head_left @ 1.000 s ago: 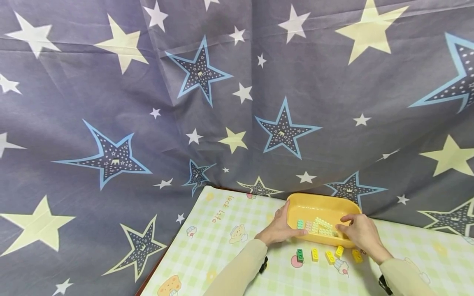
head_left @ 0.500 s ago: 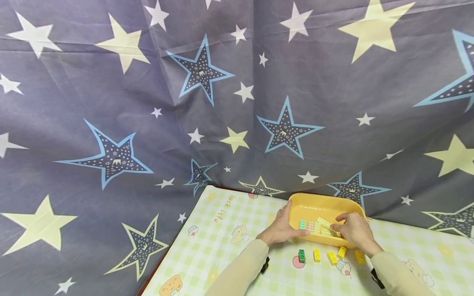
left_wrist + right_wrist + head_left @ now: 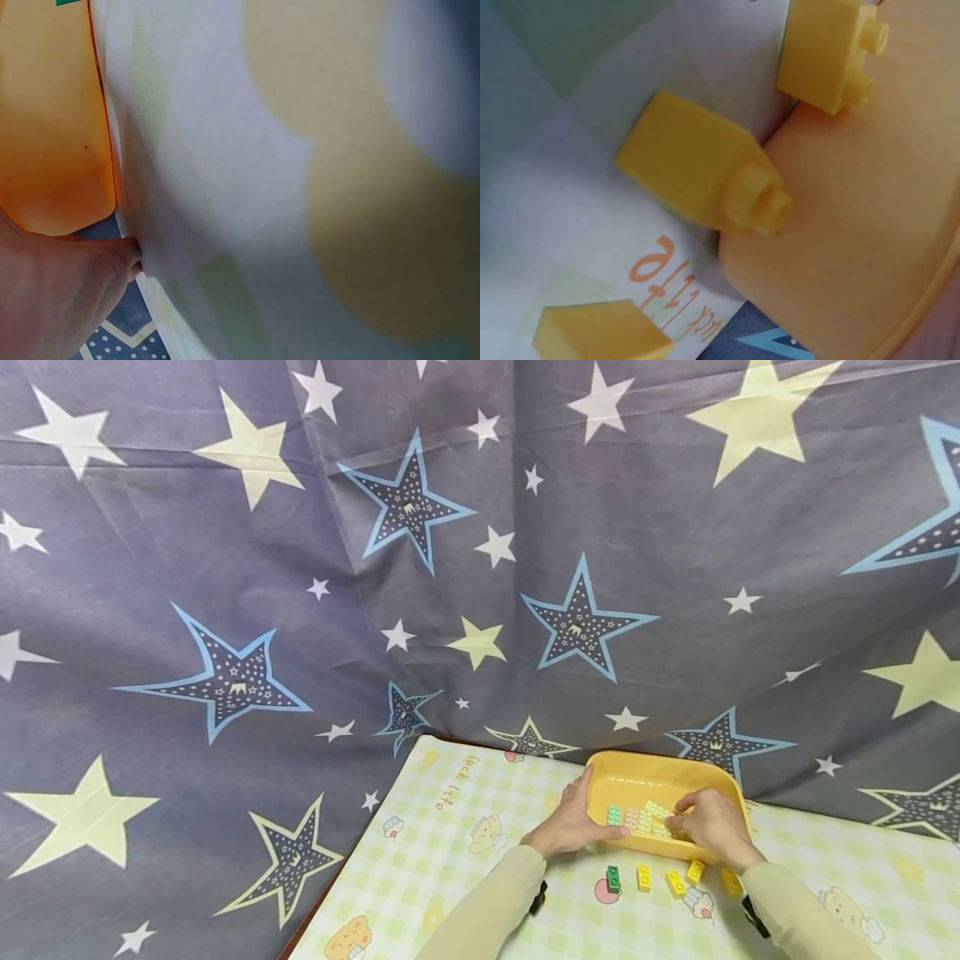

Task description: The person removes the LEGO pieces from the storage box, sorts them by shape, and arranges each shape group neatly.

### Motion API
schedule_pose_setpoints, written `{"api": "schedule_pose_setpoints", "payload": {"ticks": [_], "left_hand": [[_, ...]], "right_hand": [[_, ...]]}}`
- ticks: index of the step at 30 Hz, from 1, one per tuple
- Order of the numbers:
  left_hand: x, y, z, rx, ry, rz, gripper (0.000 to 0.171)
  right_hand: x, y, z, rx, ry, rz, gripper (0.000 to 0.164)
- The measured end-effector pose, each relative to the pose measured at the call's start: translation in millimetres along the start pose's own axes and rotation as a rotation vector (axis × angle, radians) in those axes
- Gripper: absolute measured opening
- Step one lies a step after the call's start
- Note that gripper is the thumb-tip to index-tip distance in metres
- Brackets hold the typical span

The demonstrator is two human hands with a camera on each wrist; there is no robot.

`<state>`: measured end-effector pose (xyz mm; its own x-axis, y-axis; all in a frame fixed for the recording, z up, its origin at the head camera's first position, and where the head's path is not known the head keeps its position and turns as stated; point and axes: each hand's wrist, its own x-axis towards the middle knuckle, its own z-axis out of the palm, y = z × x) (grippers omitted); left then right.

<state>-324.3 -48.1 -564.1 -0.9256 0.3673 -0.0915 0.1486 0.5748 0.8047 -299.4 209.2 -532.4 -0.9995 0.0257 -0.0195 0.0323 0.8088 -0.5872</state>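
My left hand [image 3: 573,822] grips the left end of a yellow plastic tray [image 3: 637,768], its thumb along the front rim and fingers around the side. In the left wrist view part of this hand [image 3: 60,292] shows against the tray's corner [image 3: 52,135]. My right hand [image 3: 708,822] reaches into the tray's right half with bent fingers, its fingertips right at the pale yellow building blocks [image 3: 651,817]; I cannot tell whether it pinches one. Left of these lie pink blocks [image 3: 632,819] and a mint green block [image 3: 613,815].
Before the tray, a dark green block [image 3: 612,879] and several yellow blocks [image 3: 676,884] lie on the checked tablecloth [image 3: 450,827]. The right wrist view shows a yellow block [image 3: 697,161] close to the tray wall. A star-patterned curtain [image 3: 480,568] hangs right behind the table.
My right hand has moved left inside the tray, and the gap among the pale yellow blocks has narrowed. My left hand keeps its grip on the tray. The view has shifted slightly.
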Motion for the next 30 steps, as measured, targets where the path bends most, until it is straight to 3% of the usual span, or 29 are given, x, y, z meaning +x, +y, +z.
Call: {"api": "schedule_pose_setpoints", "payload": {"ticks": [8, 16, 30], "left_hand": [[0.2, -0.1, 0.1, 0.0, 0.005, -0.014, 0.128], [-0.2, 0.8, 0.1, -0.005, 0.006, -0.003, 0.128], [0.5, 0.6, 0.8, -0.005, 0.01, -0.004, 0.128]], "right_hand": [[4, -1, 2, 0.026, -0.043, 0.039, 0.027], [5, -1, 2, 0.039, -0.051, 0.012, 0.018], [10, -2, 3, 0.007, -0.041, 0.002, 0.019]]}}
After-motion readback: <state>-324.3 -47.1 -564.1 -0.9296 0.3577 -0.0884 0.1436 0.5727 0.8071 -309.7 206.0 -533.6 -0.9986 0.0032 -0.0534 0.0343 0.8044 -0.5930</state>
